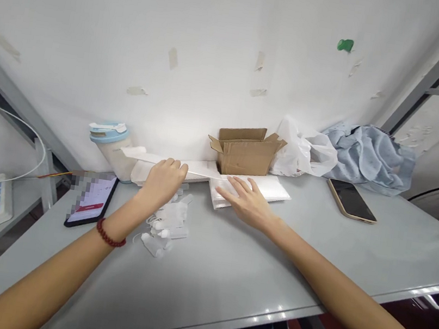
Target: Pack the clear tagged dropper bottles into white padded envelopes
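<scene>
L hand: left hand (163,178) curled, pinching thin white plastic sheet (170,161), lifted off grey counter (229,265).
R hand: right hand (247,201) open, flat on stack of white flat bags (269,188).
Handling: prob v. light, floppy, slick; grip at edge.
Near: small white plastic bottles (165,225) under L wrist.

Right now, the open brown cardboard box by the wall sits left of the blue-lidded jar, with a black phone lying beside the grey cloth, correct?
Not quite: the head view shows the open brown cardboard box right of the blue-lidded jar. The black phone does lie beside the grey cloth.

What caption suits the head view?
Left hand grips a white sheet; right hand lies flat on stacked bags.
</scene>
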`<move>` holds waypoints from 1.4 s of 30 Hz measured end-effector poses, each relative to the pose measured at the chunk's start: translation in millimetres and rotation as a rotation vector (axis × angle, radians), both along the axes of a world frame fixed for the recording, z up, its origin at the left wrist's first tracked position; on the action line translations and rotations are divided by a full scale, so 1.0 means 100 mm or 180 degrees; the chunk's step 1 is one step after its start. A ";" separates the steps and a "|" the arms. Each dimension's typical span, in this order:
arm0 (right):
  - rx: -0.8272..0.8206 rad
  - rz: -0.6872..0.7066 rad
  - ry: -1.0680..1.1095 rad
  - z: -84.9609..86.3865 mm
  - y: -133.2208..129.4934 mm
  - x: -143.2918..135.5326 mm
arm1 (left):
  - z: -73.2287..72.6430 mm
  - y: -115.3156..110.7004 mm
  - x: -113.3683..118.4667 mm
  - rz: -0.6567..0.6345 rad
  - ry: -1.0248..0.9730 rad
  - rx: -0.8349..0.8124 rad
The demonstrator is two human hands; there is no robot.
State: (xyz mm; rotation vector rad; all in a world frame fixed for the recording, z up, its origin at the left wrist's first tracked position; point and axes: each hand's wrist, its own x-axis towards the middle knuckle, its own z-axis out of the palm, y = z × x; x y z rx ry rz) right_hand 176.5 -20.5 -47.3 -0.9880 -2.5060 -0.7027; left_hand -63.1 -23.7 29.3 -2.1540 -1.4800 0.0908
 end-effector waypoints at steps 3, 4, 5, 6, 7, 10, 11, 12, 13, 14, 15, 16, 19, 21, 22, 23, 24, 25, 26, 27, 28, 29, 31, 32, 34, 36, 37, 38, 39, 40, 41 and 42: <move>0.0527 0.0211 0.0733 0.10 -0.15 -0.08 | -0.08 -0.28 0.05 -0.0214 -0.0121 0.0466; 0.0645 0.0287 0.0851 0.13 -0.21 -0.11 | -0.13 -0.37 0.08 -0.0372 -0.0209 0.0635; 0.0698 0.0301 0.0873 0.15 -0.27 -0.15 | -0.18 -0.44 0.10 -0.0599 -0.0315 0.0826; 0.0692 0.0253 0.0825 0.17 -0.32 -0.18 | -0.24 -0.50 0.12 -0.0884 -0.0416 0.1021; 0.0714 0.0194 0.0777 0.17 -0.37 -0.21 | -0.29 -0.55 0.14 -0.1191 -0.0502 0.1188; 0.0742 0.0230 0.0549 0.16 -0.42 -0.23 | -0.38 -0.63 0.14 -0.1867 -0.0752 0.1373; 0.0743 0.0271 0.0497 0.15 -0.41 -0.22 | -0.39 -0.63 0.10 -0.1929 -0.0873 0.1329; 0.0752 0.0294 0.0465 0.15 -0.40 -0.20 | -0.38 -0.63 0.06 -0.1894 -0.1030 0.1262; 0.0777 0.0293 0.0451 0.15 -0.38 -0.17 | -0.36 -0.63 -0.01 -0.1759 -0.1233 0.1205; 0.0815 0.0269 0.0444 0.16 -0.36 -0.15 | -0.34 -0.63 -0.08 -0.1543 -0.1484 0.1178; 0.0859 0.0228 0.0433 0.16 -0.34 -0.12 | -0.30 -0.62 -0.15 -0.1255 -0.1794 0.1192; 0.0909 0.0189 0.0427 0.17 -0.33 -0.10 | -0.26 -0.62 -0.22 -0.0914 -0.2166 0.1217; 0.1092 0.0163 0.0452 0.16 -0.31 -0.10 | -0.16 -0.60 -0.39 0.0107 -0.3743 0.0908; 0.1225 0.0228 0.0505 0.14 -0.32 -0.12 | -0.13 -0.58 -0.46 0.0505 -0.4957 0.0166; 0.1246 0.0250 0.0529 0.12 -0.32 -0.14 | -0.12 -0.57 -0.47 0.0588 -0.5460 -0.0232; 0.1227 0.0243 0.0543 0.10 -0.33 -0.16 | -0.13 -0.55 -0.47 0.0612 -0.5850 -0.0531; 0.1176 0.0201 0.0548 0.09 -0.34 -0.17 | -0.13 -0.55 -0.46 0.0593 -0.6116 -0.0724; 0.1093 0.0133 0.0537 0.08 -0.34 -0.18 | -0.14 -0.55 -0.44 0.0549 -0.6283 -0.0831; 0.0986 0.0071 0.0506 0.08 -0.35 -0.20 | -0.15 -0.55 -0.41 0.0489 -0.6384 -0.0906; 0.0865 0.0045 0.0457 0.08 -0.37 -0.21 | -0.16 -0.57 -0.36 0.0414 -0.6439 -0.0999; 0.0724 0.0068 0.0398 0.09 -0.39 -0.22 | -0.17 -0.59 -0.31 0.0313 -0.6445 -0.1159; 0.0563 0.0140 0.0334 0.11 -0.41 -0.23 | -0.18 -0.62 -0.25 0.0196 -0.6402 -0.1380; 0.0183 0.0350 0.0216 0.16 -0.48 -0.25 | -0.20 -0.70 -0.14 0.0004 -0.6157 -0.1842; -0.0013 0.0442 0.0172 0.19 -0.52 -0.26 | -0.22 -0.74 -0.08 -0.0057 -0.5958 -0.2043; -0.0347 0.0543 0.0126 0.23 -0.59 -0.29 | -0.25 -0.81 0.01 -0.0141 -0.5576 -0.2343; -0.0532 0.0573 0.0130 0.25 -0.64 -0.31 | -0.28 -0.85 0.06 -0.0194 -0.5367 -0.2548; -0.0570 0.0576 0.0145 0.26 -0.65 -0.31 | -0.29 -0.86 0.08 -0.0220 -0.5352 -0.2620; -0.0586 0.0572 0.0163 0.25 -0.65 -0.31 | -0.31 -0.86 0.09 -0.0245 -0.5373 -0.2674; -0.0579 0.0573 0.0191 0.25 -0.65 -0.30 | -0.32 -0.86 0.09 -0.0260 -0.5401 -0.2703; -0.0557 0.0578 0.0227 0.24 -0.65 -0.30 | -0.33 -0.85 0.10 -0.0270 -0.5417 -0.2703; -0.0528 0.0591 0.0266 0.24 -0.64 -0.29 | -0.34 -0.85 0.10 -0.0283 -0.5428 -0.2674; -0.0492 0.0611 0.0302 0.23 -0.63 -0.29 | -0.34 -0.84 0.10 -0.0292 -0.5431 -0.2629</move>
